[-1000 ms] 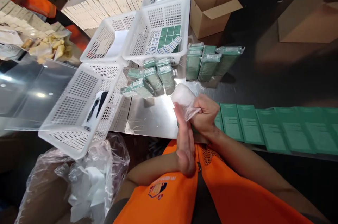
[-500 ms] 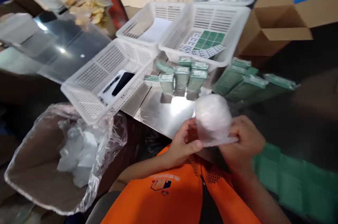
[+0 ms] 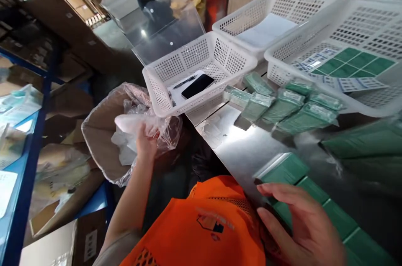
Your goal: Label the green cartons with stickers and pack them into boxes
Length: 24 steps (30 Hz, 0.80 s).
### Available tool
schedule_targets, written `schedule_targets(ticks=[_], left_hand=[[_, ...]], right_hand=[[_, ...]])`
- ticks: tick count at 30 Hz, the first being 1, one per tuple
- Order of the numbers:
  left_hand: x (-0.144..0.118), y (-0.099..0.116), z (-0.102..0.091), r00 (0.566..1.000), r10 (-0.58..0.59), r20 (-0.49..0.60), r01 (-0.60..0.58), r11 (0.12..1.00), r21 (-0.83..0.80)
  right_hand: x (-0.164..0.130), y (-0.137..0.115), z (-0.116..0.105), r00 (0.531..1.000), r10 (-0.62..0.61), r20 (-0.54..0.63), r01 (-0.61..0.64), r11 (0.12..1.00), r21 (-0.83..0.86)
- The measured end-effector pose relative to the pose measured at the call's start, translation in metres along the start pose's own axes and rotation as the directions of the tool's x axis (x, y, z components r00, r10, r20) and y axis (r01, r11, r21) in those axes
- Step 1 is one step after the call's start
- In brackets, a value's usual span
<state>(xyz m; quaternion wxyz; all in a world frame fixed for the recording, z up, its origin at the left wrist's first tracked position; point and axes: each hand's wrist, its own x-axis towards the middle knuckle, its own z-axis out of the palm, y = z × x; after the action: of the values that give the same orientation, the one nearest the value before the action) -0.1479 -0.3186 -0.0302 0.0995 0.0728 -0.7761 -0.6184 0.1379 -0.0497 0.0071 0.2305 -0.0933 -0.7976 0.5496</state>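
Observation:
At the left, my left hand (image 3: 147, 142) is closed on a soft, translucent white packaging wrap (image 3: 129, 124), held over the plastic-lined carton (image 3: 97, 126). Crumpled clear and white wrapping lies inside that carton, just below my fingers. My right hand (image 3: 304, 224) is open at the lower right, thumb and forefinger apart with nothing between them. Close under it, a row of flat green boxes (image 3: 341, 218) runs along the metal table. Farther back, several small green boxes in clear film (image 3: 284, 105) stand and lean against each other.
A white basket (image 3: 201, 50) holds a black phone (image 3: 197, 86), a pen and paper. The basket on the right (image 3: 336, 27) contains green and white sticker sheets (image 3: 354, 63), and another (image 3: 238, 25) holds white paper. A blue-framed shelf (image 3: 34, 140) rises at far left.
The white wrap, held in both hands before, has moved left over the lined carton in my left hand alone. My right hand has let go and opened near the green boxes. The view has swung left.

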Motion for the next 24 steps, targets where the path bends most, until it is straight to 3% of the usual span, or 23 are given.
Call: schedule_targets(ticks=[2,5,7,9,10,11,12,13,14,15,16,19,22,24], left_hand=[[0.012,-0.006,-0.008,0.999,0.023,-0.026,-0.022,0.998,0.060],[-0.015,-0.019,0.011,0.980,0.185,-0.073,-0.177,0.978,0.111],[-0.048,-0.024,0.033,0.933,0.355,-0.067,-0.347,0.932,0.109],[-0.078,-0.020,0.058,0.854,0.518,0.052,-0.521,0.852,0.062],[-0.089,-0.013,0.070,0.771,0.613,0.170,-0.626,0.779,0.030],[-0.096,-0.003,0.084,0.633,0.713,0.302,-0.744,0.668,-0.018],[-0.099,0.009,0.098,0.394,0.821,0.413,-0.881,0.466,-0.086],[-0.099,0.022,0.113,0.153,0.883,0.444,-0.955,0.248,-0.163],[-0.096,0.037,0.128,-0.018,0.904,0.428,-0.975,0.079,-0.206],[-0.091,0.051,0.143,-0.100,0.907,0.409,-0.976,-0.011,-0.215],[-0.084,0.064,0.159,-0.117,0.900,0.421,-0.976,-0.025,-0.217],[-0.060,0.090,0.202,-0.039,0.797,0.603,-0.963,0.132,-0.237],[-0.046,0.094,0.233,0.033,0.653,0.757,-0.929,0.299,-0.218],[-0.043,0.088,0.242,0.093,0.582,0.808,-0.906,0.387,-0.174]], right_hand=[[0.003,-0.006,0.003,0.999,-0.031,0.007,0.031,1.000,0.003],[0.008,-0.016,0.006,0.997,-0.081,-0.007,0.081,0.997,-0.017],[0.009,-0.019,0.006,0.997,-0.072,-0.038,0.071,0.997,-0.027],[0.007,-0.021,0.005,0.998,-0.034,-0.047,0.032,0.999,-0.038],[0.005,-0.022,0.005,0.999,-0.015,-0.042,0.013,0.999,-0.044],[0.003,-0.023,0.003,0.999,-0.003,-0.033,0.001,0.999,-0.053],[0.000,-0.024,0.002,1.000,0.004,-0.025,-0.005,0.998,-0.065],[-0.004,-0.025,0.001,1.000,0.008,-0.020,-0.009,0.997,-0.079],[-0.007,-0.026,-0.001,1.000,0.014,-0.019,-0.015,0.996,-0.093],[-0.011,-0.026,-0.002,1.000,0.023,-0.019,-0.025,0.994,-0.105],[-0.014,-0.026,-0.003,0.999,0.036,-0.021,-0.039,0.993,-0.114],[-0.023,-0.025,-0.005,0.996,0.082,-0.046,-0.088,0.987,-0.135],[-0.029,-0.024,-0.007,0.990,0.128,-0.066,-0.139,0.970,-0.201],[-0.031,-0.024,-0.008,0.986,0.158,-0.061,-0.169,0.951,-0.258]])
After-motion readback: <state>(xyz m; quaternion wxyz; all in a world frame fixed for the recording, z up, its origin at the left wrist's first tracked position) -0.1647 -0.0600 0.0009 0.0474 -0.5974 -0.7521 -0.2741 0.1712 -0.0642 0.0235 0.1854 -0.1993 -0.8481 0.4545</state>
